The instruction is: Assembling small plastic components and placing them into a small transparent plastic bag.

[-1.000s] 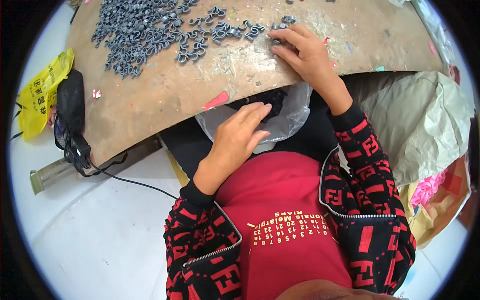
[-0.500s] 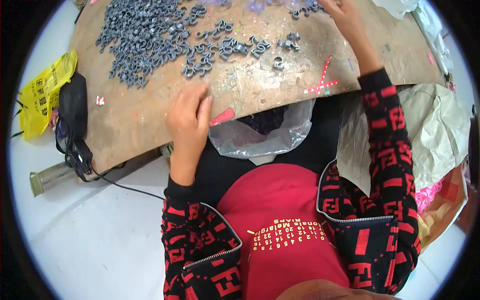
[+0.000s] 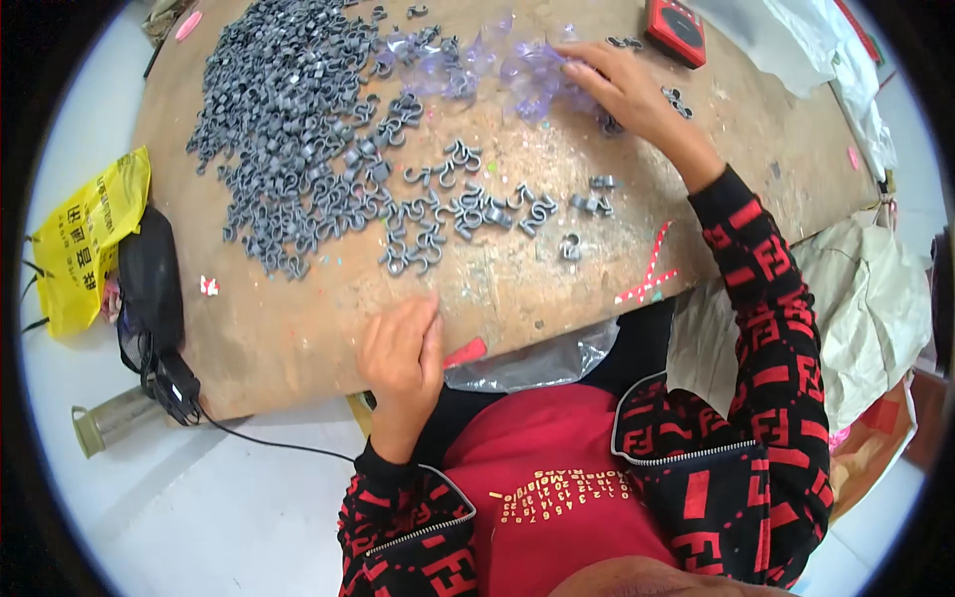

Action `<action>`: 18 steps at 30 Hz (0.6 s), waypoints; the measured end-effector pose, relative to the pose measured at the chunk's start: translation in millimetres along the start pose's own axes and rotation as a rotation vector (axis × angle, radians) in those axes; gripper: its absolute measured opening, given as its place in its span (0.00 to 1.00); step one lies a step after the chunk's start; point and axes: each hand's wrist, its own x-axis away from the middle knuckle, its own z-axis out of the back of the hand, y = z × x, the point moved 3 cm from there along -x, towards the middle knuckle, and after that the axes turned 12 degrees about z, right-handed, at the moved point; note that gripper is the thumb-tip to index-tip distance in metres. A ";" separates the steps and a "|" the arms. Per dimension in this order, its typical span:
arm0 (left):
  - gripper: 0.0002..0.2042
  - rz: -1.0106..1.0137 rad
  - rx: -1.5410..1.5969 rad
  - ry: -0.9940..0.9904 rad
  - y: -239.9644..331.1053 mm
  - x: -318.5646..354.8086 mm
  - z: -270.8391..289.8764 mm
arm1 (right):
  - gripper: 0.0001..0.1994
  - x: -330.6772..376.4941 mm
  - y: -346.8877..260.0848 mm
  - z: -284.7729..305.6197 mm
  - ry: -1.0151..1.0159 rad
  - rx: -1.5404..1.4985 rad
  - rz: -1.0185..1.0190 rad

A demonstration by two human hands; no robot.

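My left hand (image 3: 400,343) rests at the table's near edge with its fingers curled under. Whatever those fingers may hold is hidden. Farther off, my right hand (image 3: 629,92) reaches across the table, its fingers stretched out and apart over a cluster of clear purple plastic pieces (image 3: 532,82). The fingertips touch or nearly touch the cluster's right side. Left of it spreads a big heap of small grey plastic clips (image 3: 288,129) with curved, S-like outlines. Several loose clips (image 3: 477,211) lie between the heap and my right forearm, and a single clip (image 3: 569,247) lies nearer to me.
A red box-shaped device (image 3: 676,32) stands at the far right of the brown table (image 3: 288,338). Red-and-white dotted strips (image 3: 652,274) lie near the front edge. A clear plastic bag (image 3: 537,363) hangs below that edge. A yellow bag (image 3: 90,244) and black pouch (image 3: 149,279) hang at left.
The view has tilted, showing more of the far table. My right hand has come to the purple pieces with fingers extended. My left hand stays by the near edge, fingers still curled.
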 end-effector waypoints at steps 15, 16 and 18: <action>0.13 0.106 0.062 0.057 -7.1 -2.5 1.3 | 0.31 -136.6 -12.1 -71.5 -0.148 -0.203 0.196; 0.13 0.116 0.049 0.066 -8.5 -1.3 4.5 | 0.32 -133.2 -28.2 -72.5 -0.137 -0.405 0.048; 0.13 0.106 0.042 0.063 -7.1 -2.7 2.8 | 0.29 -136.4 -38.7 -65.8 -0.158 -0.289 0.168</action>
